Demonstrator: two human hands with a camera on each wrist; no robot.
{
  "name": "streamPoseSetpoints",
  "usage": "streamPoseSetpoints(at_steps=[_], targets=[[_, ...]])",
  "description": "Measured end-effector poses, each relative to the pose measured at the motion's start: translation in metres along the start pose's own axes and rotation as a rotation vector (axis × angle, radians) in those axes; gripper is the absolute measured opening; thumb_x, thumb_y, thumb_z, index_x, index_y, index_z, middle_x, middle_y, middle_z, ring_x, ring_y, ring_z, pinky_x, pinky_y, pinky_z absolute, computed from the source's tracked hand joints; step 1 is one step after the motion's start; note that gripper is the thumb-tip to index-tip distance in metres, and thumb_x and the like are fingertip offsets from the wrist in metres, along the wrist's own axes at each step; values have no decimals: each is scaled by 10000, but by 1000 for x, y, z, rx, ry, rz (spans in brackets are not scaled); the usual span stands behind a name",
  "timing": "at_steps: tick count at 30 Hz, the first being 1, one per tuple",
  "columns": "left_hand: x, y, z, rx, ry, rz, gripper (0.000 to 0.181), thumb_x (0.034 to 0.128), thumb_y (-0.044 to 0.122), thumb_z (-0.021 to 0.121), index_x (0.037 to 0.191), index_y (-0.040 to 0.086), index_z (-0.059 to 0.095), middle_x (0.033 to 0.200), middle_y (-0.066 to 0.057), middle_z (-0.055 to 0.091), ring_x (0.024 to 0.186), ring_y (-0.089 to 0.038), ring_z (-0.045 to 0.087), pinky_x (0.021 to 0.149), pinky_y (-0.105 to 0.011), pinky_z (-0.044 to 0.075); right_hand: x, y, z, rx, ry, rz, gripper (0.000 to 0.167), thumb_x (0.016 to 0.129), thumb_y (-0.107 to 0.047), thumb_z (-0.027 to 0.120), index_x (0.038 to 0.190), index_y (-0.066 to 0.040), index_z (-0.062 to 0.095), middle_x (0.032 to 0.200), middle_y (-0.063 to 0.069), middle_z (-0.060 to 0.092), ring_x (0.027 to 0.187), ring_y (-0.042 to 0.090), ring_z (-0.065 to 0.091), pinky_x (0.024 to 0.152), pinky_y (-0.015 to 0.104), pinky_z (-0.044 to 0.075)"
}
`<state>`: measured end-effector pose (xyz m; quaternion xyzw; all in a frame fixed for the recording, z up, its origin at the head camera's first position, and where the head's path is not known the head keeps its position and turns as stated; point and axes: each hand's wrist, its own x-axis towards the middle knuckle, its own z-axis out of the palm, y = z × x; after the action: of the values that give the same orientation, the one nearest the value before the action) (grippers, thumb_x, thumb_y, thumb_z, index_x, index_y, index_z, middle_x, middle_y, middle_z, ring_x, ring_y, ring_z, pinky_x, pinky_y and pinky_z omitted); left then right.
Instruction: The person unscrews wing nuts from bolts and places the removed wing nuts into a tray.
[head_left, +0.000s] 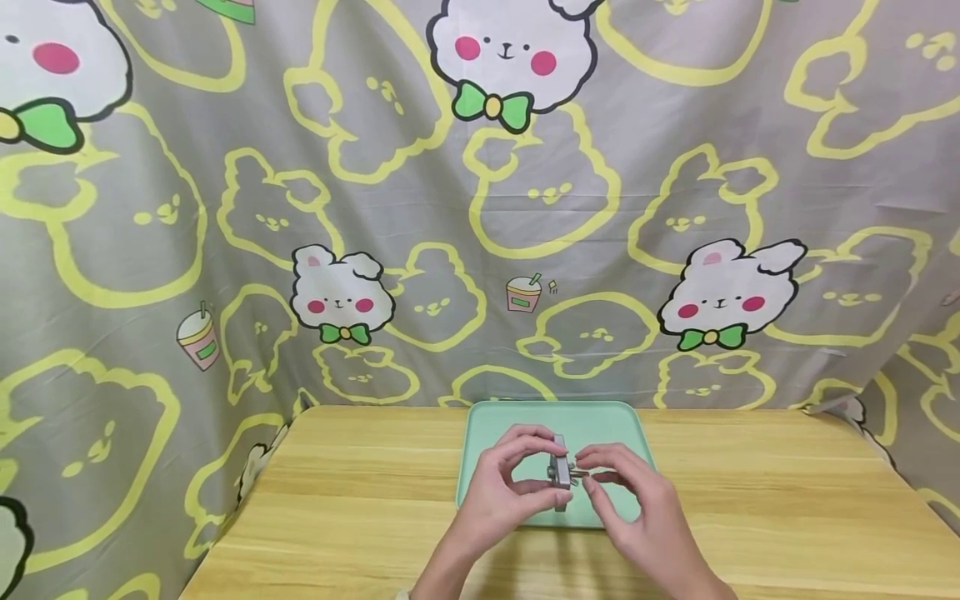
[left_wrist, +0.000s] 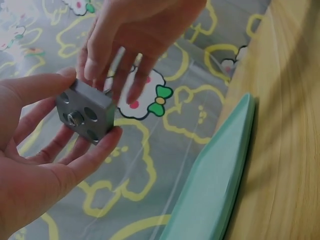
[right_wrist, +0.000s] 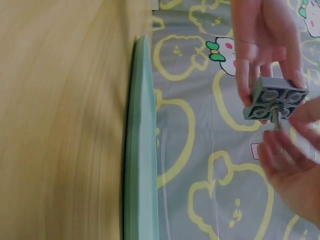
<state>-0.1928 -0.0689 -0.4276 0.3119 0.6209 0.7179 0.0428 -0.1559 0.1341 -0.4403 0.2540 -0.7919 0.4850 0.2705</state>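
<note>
My left hand (head_left: pixel 513 475) grips a grey square block (left_wrist: pixel 90 111) by its edges, thumb on one side and fingers on the other. Round holes mark one face, and a bolt head (left_wrist: pixel 75 118) sits at its centre. From the recessed opposite face a threaded bolt (right_wrist: pixel 277 117) sticks out toward my right hand (head_left: pixel 637 500). A small winged piece, seemingly a wing nut (head_left: pixel 574 481), sits on the bolt near the block. The right thumb and fingers curl round the bolt's free end; blur in the right wrist view hides the exact contact.
Below the hands a pale green tray (head_left: pixel 480 425) lies on the wooden table (head_left: pixel 360 483). A grey curtain (head_left: pixel 420 208) with bunny prints hangs behind the table and along its sides.
</note>
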Motion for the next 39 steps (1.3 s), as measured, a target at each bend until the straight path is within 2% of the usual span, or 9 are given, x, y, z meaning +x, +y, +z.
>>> streamPoseSetpoints(at_steps=[4, 7, 9, 11, 20, 27, 31, 36, 39], targets=[[-1, 0, 2, 47, -11, 38, 384, 807, -68, 831, 1166, 8, 716, 1321, -179, 520, 1187, -279, 569, 859, -462, 627, 2, 0, -4, 192, -41, 306, 168, 988, -50, 682, 1153, -79, 700, 1146, 61, 696, 1030, 153, 706, 821, 306, 632], [-1, 1, 5, 89, -24, 59, 382, 802, -86, 827, 1156, 7, 719, 1313, -160, 529, 1171, -271, 579, 851, -453, 631, 4, 2, -6, 351, -91, 517, 248, 1009, -139, 675, 1213, 2, 672, 1181, 160, 673, 1007, 186, 724, 834, 372, 636], [-2, 2, 7, 115, -33, 72, 380, 797, -98, 824, 1149, 2, 723, 1300, -153, 537, 1155, -262, 586, 846, -444, 634, 4, 5, -9, 426, -127, 616, 328, 1012, -170, 675, 1260, 42, 639, 1197, 190, 655, 998, 206, 728, 848, 408, 633], [-2, 2, 9, 140, -40, 83, 384, 788, -108, 824, 1143, 5, 730, 1284, -146, 545, 1143, -256, 593, 842, -433, 636, 4, 8, -11, 467, -162, 675, 380, 1013, -195, 676, 1291, 57, 615, 1190, 186, 651, 999, 217, 728, 863, 412, 629], [-3, -2, 11, 239, -71, 117, 390, 793, -65, 843, 1147, 72, 752, 1267, -92, 566, 1152, -200, 599, 834, -350, 633, 1, 21, -14, 602, -272, 676, 351, 1034, -110, 615, 1296, 121, 581, 1171, 127, 657, 1009, 207, 723, 883, 404, 622], [-3, -3, 12, 257, -76, 108, 377, 797, -48, 850, 1139, 80, 753, 1277, -84, 574, 1152, -205, 603, 830, -333, 632, 1, 23, -12, 619, -266, 723, 316, 1016, -76, 603, 1275, 105, 590, 1106, 109, 673, 984, 196, 702, 870, 367, 625], [-3, -3, 12, 256, -76, 113, 380, 796, -43, 851, 1143, 77, 753, 1272, -89, 570, 1155, -197, 599, 824, -339, 634, 1, 21, -12, 605, -250, 728, 285, 1002, -67, 626, 1239, 90, 606, 1114, 116, 658, 970, 230, 717, 867, 414, 627], [-3, -4, 12, 217, -68, 104, 383, 797, -55, 847, 1145, 73, 751, 1261, -95, 566, 1145, -192, 599, 819, -370, 639, 1, 19, -13, 579, -245, 669, 282, 1006, -70, 631, 1229, 99, 601, 1160, 131, 643, 982, 234, 729, 853, 449, 629], [-3, -5, 11, 187, -66, 109, 375, 807, -48, 842, 1150, 67, 747, 1265, -103, 562, 1146, -196, 598, 814, -384, 641, 0, 17, -11, 536, -227, 609, 269, 999, -56, 647, 1212, 102, 607, 1148, 127, 660, 972, 190, 726, 815, 408, 638]])
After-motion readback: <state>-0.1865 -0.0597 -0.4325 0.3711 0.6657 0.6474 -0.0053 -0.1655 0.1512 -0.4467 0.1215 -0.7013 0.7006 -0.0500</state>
